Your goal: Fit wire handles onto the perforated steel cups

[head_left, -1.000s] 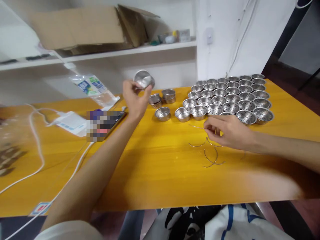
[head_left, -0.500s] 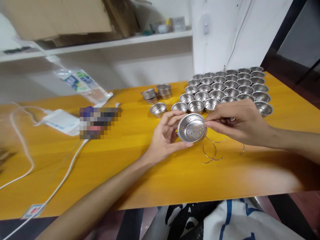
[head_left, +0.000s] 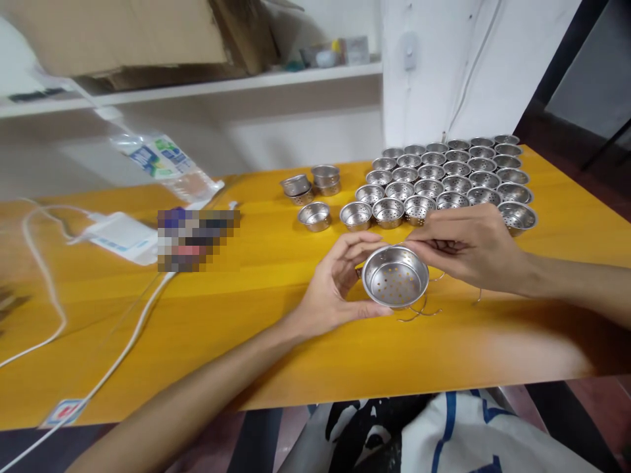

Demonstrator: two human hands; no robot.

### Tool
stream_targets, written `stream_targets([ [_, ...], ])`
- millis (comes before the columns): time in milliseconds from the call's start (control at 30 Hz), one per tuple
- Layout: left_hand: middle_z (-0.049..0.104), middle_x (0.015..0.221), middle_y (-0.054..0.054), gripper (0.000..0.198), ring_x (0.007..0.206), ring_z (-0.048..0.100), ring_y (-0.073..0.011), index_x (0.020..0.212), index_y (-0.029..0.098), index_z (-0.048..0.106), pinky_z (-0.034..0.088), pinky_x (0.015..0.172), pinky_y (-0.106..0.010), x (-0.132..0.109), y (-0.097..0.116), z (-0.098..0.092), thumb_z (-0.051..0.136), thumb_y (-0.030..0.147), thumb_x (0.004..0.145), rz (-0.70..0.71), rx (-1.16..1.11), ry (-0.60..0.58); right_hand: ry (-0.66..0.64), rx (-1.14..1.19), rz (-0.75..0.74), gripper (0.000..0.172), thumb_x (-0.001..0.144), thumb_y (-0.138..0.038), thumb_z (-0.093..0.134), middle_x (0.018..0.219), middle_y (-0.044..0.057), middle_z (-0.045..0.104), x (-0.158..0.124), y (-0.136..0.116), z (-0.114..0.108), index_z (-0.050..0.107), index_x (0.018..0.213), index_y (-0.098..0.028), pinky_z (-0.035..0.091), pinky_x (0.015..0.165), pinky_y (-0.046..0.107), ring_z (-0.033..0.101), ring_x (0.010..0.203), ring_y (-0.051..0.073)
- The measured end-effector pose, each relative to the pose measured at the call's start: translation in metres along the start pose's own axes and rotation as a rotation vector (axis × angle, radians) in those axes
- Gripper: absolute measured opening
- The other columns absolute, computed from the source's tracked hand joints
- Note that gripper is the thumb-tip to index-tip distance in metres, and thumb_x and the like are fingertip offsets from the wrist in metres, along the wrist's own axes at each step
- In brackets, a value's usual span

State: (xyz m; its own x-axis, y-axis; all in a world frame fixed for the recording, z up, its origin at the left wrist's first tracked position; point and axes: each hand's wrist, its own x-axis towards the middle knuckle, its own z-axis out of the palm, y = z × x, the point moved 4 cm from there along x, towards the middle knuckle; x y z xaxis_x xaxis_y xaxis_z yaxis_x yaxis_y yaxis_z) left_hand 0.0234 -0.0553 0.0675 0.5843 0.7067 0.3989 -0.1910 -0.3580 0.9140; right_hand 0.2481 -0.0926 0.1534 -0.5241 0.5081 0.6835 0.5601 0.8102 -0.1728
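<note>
My left hand (head_left: 332, 286) is curled round a small perforated metal strainer cup (head_left: 395, 282), thumb below and fingers behind its left side. The cup is tilted so that its open mouth and holed bottom face me. At the far rim my right hand (head_left: 466, 243) is closed in a pinch, with a short bit of thin wire (head_left: 400, 244) showing at its fingertips. Most of what the right fingers hold is hidden. Several loose curved wires (head_left: 419, 314) lie on the yellow table (head_left: 246, 348) just behind and below the cup.
Rows of similar strainer cups (head_left: 428, 189) stand at the back right. A few more, some stacked (head_left: 325, 180), are left of them. A white power strip (head_left: 121, 236), cables (head_left: 135, 345), a clear plastic packet (head_left: 165, 161) and blurred-out items occupy the left side.
The strainer cup has moved right and slightly toward me, its mouth turned more squarely to me. My right fingertips have shifted from its right rim to the far rim.
</note>
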Motion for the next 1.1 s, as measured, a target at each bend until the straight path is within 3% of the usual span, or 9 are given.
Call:
stream_targets([
  [767, 0.076, 0.127, -0.008, 0.084, 0.121, 0.076, -0.0293, 0.128, 0.029, 0.068, 0.065, 0.103, -0.045, -0.0002, -0.0057, 0.0026, 0.114, 0.048, 0.061, -0.009, 0.066, 0.096, 0.119, -0.058, -0.059, 0.027, 0.107, -0.015, 0.064, 0.065, -0.005, 0.060, -0.0066, -0.0037, 0.0065, 0.072, 0.082, -0.020, 0.038, 0.053, 0.023, 0.048, 0.055, 0.007],
  [933, 0.075, 0.132, -0.009, 0.087, 0.127, 0.074, -0.0319, 0.129, 0.030, 0.065, 0.065, 0.106, -0.049, -0.0008, -0.0040, 0.0052, 0.114, 0.048, 0.059, -0.002, 0.080, 0.103, 0.093, -0.109, 0.021, 0.030, 0.108, -0.020, 0.063, 0.063, -0.003, 0.062, -0.0056, 0.0009, 0.0034, 0.070, 0.079, -0.023, 0.042, 0.054, 0.025, 0.051, 0.054, 0.009],
  [1100, 0.075, 0.130, -0.009, 0.087, 0.126, 0.075, -0.0313, 0.128, 0.030, 0.063, 0.067, 0.094, -0.042, -0.0008, -0.0047, 0.0062, 0.114, 0.047, 0.059, -0.010, 0.056, 0.106, 0.087, -0.059, 0.017, 0.028, 0.107, -0.021, 0.067, 0.060, -0.005, 0.059, -0.0030, 0.0017, 0.0000, 0.071, 0.079, -0.023, 0.040, 0.053, 0.026, 0.046, 0.050, 0.009],
])
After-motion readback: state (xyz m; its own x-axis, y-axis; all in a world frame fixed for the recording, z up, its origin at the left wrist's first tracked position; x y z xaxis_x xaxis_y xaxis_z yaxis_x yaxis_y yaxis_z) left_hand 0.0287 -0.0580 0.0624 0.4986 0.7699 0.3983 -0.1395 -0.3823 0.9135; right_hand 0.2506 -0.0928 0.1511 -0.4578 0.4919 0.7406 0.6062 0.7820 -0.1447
